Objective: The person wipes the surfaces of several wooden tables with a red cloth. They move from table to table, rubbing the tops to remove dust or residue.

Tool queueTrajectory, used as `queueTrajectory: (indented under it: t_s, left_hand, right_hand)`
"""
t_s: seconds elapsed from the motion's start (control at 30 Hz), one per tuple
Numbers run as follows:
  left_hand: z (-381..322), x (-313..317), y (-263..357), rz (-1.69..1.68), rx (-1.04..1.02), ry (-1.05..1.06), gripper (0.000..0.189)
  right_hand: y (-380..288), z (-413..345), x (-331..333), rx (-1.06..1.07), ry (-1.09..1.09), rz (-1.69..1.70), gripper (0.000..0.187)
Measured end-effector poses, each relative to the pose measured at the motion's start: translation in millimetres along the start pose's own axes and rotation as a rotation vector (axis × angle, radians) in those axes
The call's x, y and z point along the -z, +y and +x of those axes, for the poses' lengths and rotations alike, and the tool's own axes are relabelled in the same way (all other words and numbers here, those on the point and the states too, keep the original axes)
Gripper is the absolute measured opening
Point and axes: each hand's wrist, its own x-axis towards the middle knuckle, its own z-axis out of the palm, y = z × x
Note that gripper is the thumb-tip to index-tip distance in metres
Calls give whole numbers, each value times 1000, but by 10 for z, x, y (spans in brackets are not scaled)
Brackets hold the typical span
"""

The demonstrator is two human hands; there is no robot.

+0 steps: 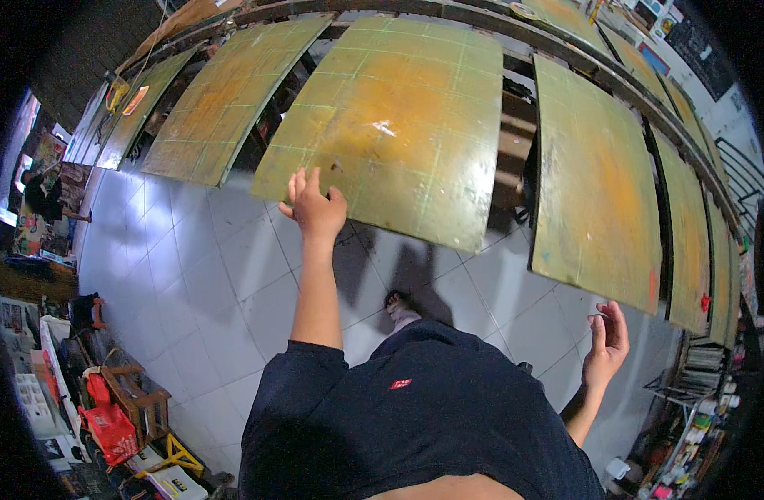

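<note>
Several flat panels, yellow-green with orange-brown patches and pale grid lines, lie side by side on a dark frame. My left hand [316,206] is over the near left edge of the wide middle panel [413,125], fingers apart, holding nothing; whether it touches the surface I cannot tell. My right hand [610,344] is raised with bent fingers, empty, just below the near edge of the panel to the right [597,187]. Left of the middle one lies another panel [232,103]. A small dark mark shows on the middle panel beyond my left fingertips.
A roll of tape [523,10] rests on the dark frame rail [582,53]. At the lower left stand a wooden chair [138,397] and a red bag [112,431]. Shelves with bottles [694,437] line the lower right. Another person [43,195] is at the far left.
</note>
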Motion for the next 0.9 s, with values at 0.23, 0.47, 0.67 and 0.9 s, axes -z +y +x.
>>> queueTrajectory:
  t_s: [0.23,0.47,0.67,0.9]
  left_hand:
    - [-1030,157,418,-474,-375,382,17]
    - [-2559,-163,1159,-867,-341,-44,10]
    - [-3174,-28,1643,-896,-470,-184,11]
    - [-3425,-74,2020,-944,-498,-274,9]
  right_hand:
    - [394,-965,1265,-24,219,-52,30]
    - [624,-2019,2376,-257,452,-29,31]
    - [662,-2380,2934,-233,549,-73,29]
    - [776,-2273,2960,-212,557,37,25]
